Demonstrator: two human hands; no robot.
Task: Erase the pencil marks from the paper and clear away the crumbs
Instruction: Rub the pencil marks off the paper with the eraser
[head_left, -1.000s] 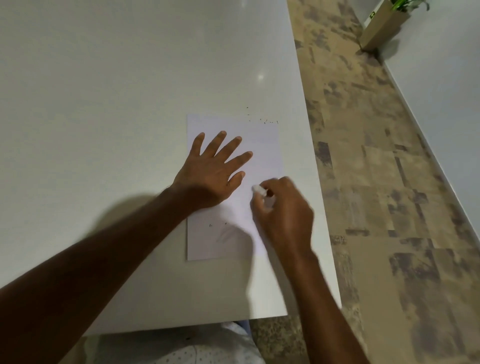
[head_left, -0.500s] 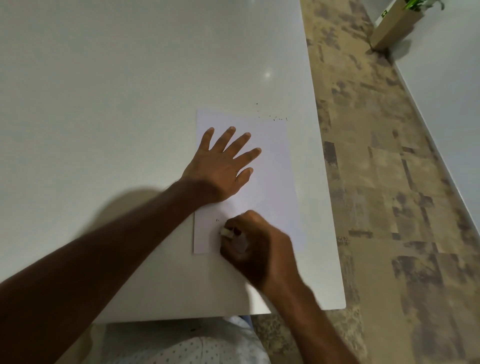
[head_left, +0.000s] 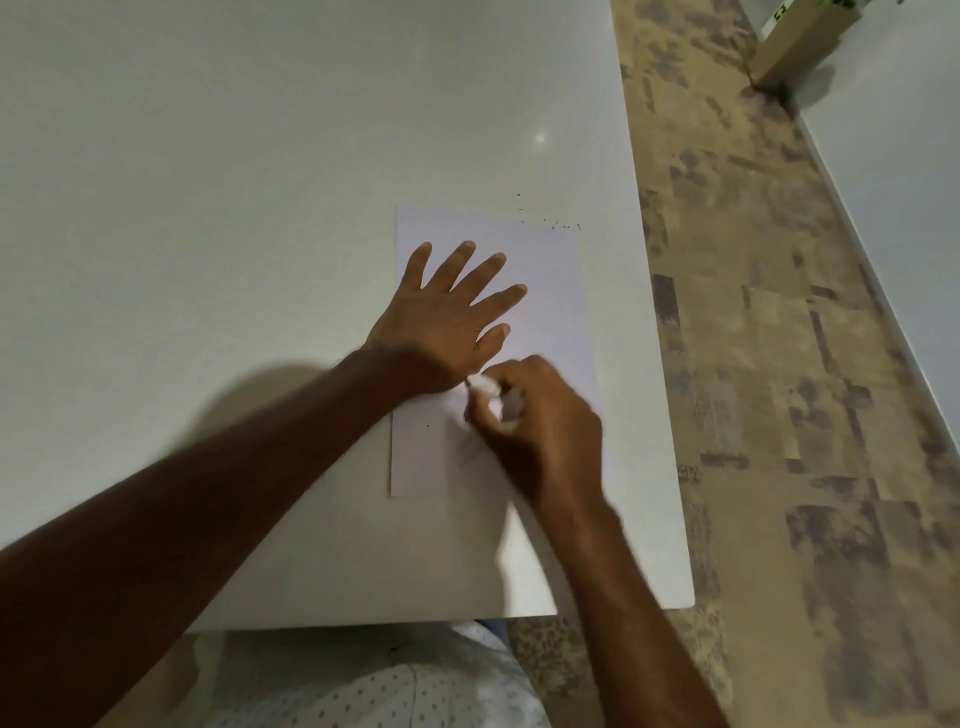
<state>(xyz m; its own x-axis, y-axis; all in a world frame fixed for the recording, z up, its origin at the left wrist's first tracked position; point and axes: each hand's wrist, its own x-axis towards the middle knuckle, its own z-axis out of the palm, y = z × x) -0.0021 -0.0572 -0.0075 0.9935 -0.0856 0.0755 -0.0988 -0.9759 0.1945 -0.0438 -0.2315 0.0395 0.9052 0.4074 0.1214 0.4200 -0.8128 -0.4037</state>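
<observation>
White paper (head_left: 550, 291) flat on the pale counter (head_left: 260, 156), near the counter's edge at 3 o'clock. Left hand (head_left: 447, 327) pressed flat on the paper, toward its 9 o'clock side. Left fingers (head_left: 488, 270) straight and spread wide, holding nothing, tips aimed at about 1 o'clock.

Right hand (head_left: 540, 431) just at 5 o'clock from the left hand, over the lower half of the paper. A bit blurry. Right fingers (head_left: 511, 410) curled tight, gripping a small white eraser (head_left: 483, 385). Eraser poking out of the curled fingers toward 10 o'clock, its tip very near the left thumb, maybe touching; too blurry to be sure. Cannot tell either if the eraser tip rests on the sheet.

Faint grey pencil marks (head_left: 470, 449) on the paper just at 9 o'clock from the right hand, partly in its shadow. One tiny dark speck (head_left: 428, 426) on the sheet farther toward 9 o'clock, well apart from both hands.

Little dark crumbs (head_left: 553, 224) in a loose line along the paper's 12 o'clock edge, near the corner at 1 o'clock, a few just off the sheet on the counter. Well apart from all the fingers.

Patchy brown floor (head_left: 779, 415) at 3 o'clock of the counter. Dotted light cloth (head_left: 374, 686) at 6 o'clock, below the counter's edge.
</observation>
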